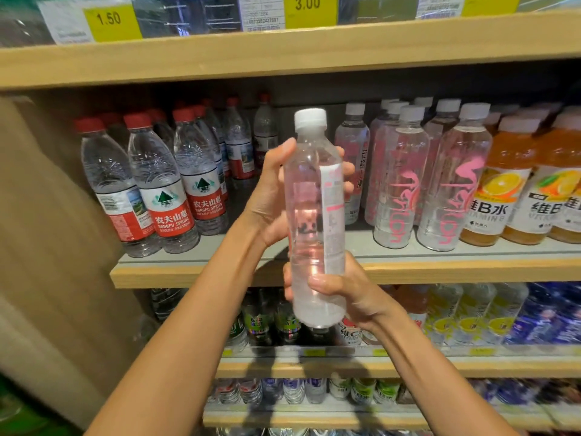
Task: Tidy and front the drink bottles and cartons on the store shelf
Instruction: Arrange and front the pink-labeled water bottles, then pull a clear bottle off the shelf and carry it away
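At centre frame, left hand (267, 196) and right hand (333, 286) grasp a clear white-capped plastic bottle (309, 184), not yet shelved.

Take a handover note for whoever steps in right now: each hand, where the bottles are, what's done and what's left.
Left hand: grips the upper body of the clear white-capped bottle.
Right hand: grips its lower end; bottle upright, off the shelf, label seam toward the camera.
Done: two pink-lettered bottles front the shelf edge; red-capped waters stand to their left.
To do: probably turn the held bottle face out and set it in the gap between them.
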Tool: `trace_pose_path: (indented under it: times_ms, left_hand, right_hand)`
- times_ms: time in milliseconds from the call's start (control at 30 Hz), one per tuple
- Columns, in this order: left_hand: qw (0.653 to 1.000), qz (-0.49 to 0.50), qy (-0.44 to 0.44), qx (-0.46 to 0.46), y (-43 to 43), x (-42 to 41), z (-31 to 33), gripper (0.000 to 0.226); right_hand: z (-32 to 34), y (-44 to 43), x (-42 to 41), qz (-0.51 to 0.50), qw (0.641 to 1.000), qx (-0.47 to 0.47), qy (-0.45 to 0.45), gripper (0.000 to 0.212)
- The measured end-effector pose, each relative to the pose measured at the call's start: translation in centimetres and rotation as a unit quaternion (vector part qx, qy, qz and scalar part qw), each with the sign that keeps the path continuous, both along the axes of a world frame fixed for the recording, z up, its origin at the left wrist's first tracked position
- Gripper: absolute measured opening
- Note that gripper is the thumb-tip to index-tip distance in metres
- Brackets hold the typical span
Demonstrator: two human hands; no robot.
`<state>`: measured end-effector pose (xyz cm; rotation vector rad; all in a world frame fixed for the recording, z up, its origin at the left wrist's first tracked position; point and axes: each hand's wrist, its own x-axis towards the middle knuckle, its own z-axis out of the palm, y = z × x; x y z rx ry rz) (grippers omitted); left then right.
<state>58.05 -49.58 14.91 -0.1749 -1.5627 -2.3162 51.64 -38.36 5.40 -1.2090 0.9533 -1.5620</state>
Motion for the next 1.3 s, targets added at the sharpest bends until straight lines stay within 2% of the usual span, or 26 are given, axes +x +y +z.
trace_pose_path:
  times_ms: [67,133,233,300,367,567,700,833,933,1067,1133,1167,1233,1300]
  left_hand:
    - [0.989,0.119,-0.031,-0.076,0.0,0.1,-0.2,0.062]
    - [0.967,0.210,-0.043,-0.139,1.0,0.2,-0.5,0.059]
    - [0.937,0.285,-0.018,-0.200,3.0,0.0,-1.0,0.056]
    - [0.934,0.300,-0.008,-0.196,4.0,-0.1,-1.2,0.058]
    - [0.940,0.288,-0.002,-0.181,4.3,-0.1,-1.4,0.059]
    - [0.960,0.229,0.025,-0.157,5.1,-0.3,-2.5,0.042]
    - [0.976,0.162,0.030,-0.144,7.1,-0.9,-4.6,0.036]
    - [0.983,0.089,-0.005,-0.162,10.8,-3.1,-6.3,0.039]
    - [0.986,0.040,-0.062,-0.147,15.0,-6.1,-8.0,0.045]
    - [0.972,-0.010,-0.162,-0.169,22.5,-9.9,-13.8,0.021]
    - [0.957,-0.037,-0.234,-0.166,26.3,-11.2,-18.0,0.014]
    - [0.945,-0.063,-0.274,-0.165,28.1,-11.5,-20.0,0.014]
    - [0.917,-0.133,-0.337,-0.166,31.2,-11.7,-23.8,0.014]
    - [0.896,-0.176,-0.366,-0.182,33.9,-11.9,-27.0,0.014]
  right_hand:
    - [0.5,0.4,-0.2,-0.094,0.995,0.002,0.036,0.065]
    - [0.7,0.7,-0.3,-0.190,0.979,0.006,0.070,0.061]
    - [0.6,1.0,0.1,-0.276,0.956,-0.012,0.102,0.047]
    - [0.3,1.2,0.4,-0.305,0.945,-0.031,0.112,0.044]
    - [0.0,1.5,0.7,-0.330,0.936,-0.043,0.114,0.045]
    - [-0.4,3.6,1.6,-0.366,0.924,-0.033,0.103,0.045]
    - [-1.0,5.8,2.0,-0.373,0.927,-0.007,0.052,0.038]
    - [-2.1,9.8,1.3,-0.444,0.894,0.036,0.047,0.032]
    - [-3.9,14.2,0.3,-0.489,0.870,0.063,0.012,0.032]
    - [-8.6,21.9,0.0,-0.536,0.834,0.120,-0.056,0.043]
    - [-12.1,26.6,0.5,-0.582,0.793,0.159,-0.086,0.032]
    - [-14.3,29.2,1.1,-0.616,0.760,0.187,-0.092,0.022]
    - [-18.9,34.3,3.0,-0.683,0.673,0.276,-0.071,0.012]
    - [-23.4,39.2,5.9,-0.721,0.576,0.374,-0.088,0.007]
